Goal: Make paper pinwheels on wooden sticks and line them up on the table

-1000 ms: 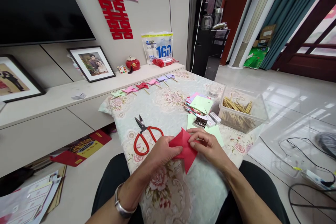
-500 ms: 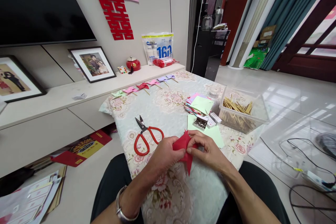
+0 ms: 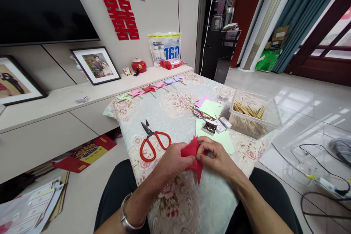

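A piece of red paper [image 3: 192,150], partly folded with pointed corners, is held over the near part of the table. My left hand [image 3: 175,159] is closed on its left side, thumb on top. My right hand [image 3: 212,153] pinches it near the middle, the fingertips of both hands almost meeting. One corner points down toward me. To the left lie open scissors [image 3: 149,139] with red handles. Just beyond my right hand, a small open box of metal pins or tacks [image 3: 210,128] rests on a light green sheet [image 3: 223,142].
Stacked coloured paper squares [image 3: 210,109] lie beside a clear plastic bin [image 3: 255,117] of thin sticks. Several paper pinwheels [image 3: 149,89] line the far edge of the flowered tablecloth [image 3: 178,102]. A low cabinet [image 3: 60,102] stands behind; cables [image 3: 315,153] run over the floor at right.
The red paper's lower corner has shifted slightly right and down. My right fingers have moved a little at its middle; both hands keep their hold.
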`<control>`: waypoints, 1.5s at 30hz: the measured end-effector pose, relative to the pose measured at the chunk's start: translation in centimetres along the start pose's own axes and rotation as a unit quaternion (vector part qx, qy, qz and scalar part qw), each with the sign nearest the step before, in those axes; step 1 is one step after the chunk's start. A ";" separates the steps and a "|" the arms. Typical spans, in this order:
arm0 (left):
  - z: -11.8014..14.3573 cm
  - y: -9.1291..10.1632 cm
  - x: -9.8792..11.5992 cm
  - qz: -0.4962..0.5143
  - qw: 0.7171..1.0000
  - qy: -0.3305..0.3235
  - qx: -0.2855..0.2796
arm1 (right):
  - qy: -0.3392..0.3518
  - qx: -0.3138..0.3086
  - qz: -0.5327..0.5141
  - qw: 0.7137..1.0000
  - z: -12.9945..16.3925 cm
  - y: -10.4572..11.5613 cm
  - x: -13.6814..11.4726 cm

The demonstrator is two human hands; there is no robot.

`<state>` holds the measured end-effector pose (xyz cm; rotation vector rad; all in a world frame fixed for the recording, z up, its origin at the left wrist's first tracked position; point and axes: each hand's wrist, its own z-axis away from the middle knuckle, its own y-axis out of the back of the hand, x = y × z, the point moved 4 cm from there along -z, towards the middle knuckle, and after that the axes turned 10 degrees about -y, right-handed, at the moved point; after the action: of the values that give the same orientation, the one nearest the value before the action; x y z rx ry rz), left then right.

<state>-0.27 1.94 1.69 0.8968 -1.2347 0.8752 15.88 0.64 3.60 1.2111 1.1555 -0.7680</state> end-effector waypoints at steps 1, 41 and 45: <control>0.0 0.0 0.1 -0.004 1.000 0.000 -0.002 | -0.001 -0.002 -0.002 1.000 0.0 0.1 0.0; 0.7 -0.2 0.9 0.047 0.998 0.035 -0.012 | 0.014 0.041 0.040 0.998 0.0 -0.3 0.1; 0.7 -0.1 0.7 0.041 0.999 0.028 -0.008 | 0.014 0.035 0.040 0.999 0.0 -0.3 0.1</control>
<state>-0.34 1.28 2.49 0.8078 -1.2350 0.9479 15.61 0.54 3.40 1.3222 1.1052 -0.7381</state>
